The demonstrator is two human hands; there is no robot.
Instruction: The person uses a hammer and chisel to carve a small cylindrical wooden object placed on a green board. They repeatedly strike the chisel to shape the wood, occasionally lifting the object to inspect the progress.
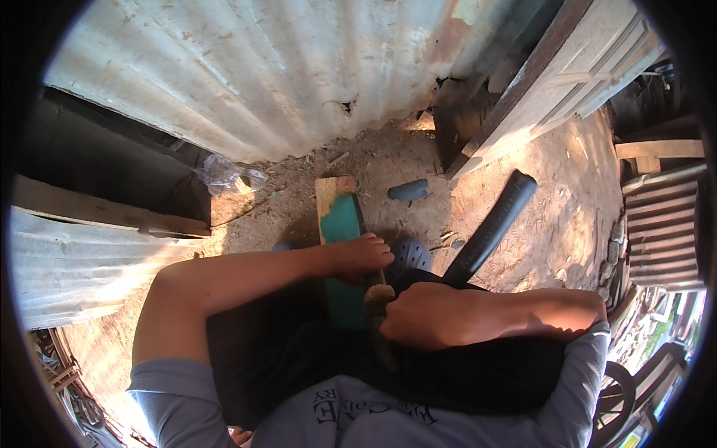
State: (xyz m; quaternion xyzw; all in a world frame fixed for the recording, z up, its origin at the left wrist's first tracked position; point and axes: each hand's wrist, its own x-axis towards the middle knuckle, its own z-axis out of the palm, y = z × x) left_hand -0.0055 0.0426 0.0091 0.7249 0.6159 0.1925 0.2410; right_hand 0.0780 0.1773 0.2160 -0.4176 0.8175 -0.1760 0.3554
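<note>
A long board (340, 224), painted green with a bare wood far end, points away from me between my legs. My left hand (366, 255) is closed at the board's right edge, its fingers curled round something thin that they mostly hide. Just nearer and to the right, my right hand (418, 315) makes a fist against a brown, rough stick-like piece (379, 296) with a rounded end. The fingers seem wrapped on that piece, whose lower part lies in shadow over my dark clothing.
A grey clog (412, 256) is on my foot beyond my hands. On the dirt ground lie a dark tube (494, 224), a short dark piece (408, 190) and a clear plastic bag (228, 175). Corrugated metal sheeting (224, 75) stands ahead, and a wooden door (553, 82) at right.
</note>
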